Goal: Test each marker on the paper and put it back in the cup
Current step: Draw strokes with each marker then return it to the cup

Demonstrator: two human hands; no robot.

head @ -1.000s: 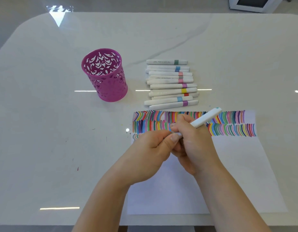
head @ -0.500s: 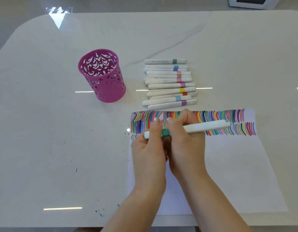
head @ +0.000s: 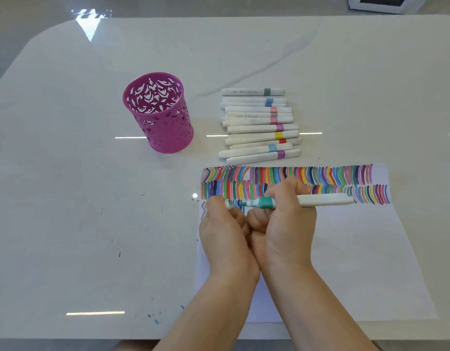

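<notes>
The teal-banded marker lies level just above the paper. The right hand grips it near its exposed tip. The left hand pinches the cap just beside that tip. Both hands cover part of the coloured strokes along the paper's far edge. Beyond the paper, a row of capped markers lies side by side on the white table. To their left, the magenta cut-out cup stands upright, its mouth showing only pierced walls.
</notes>
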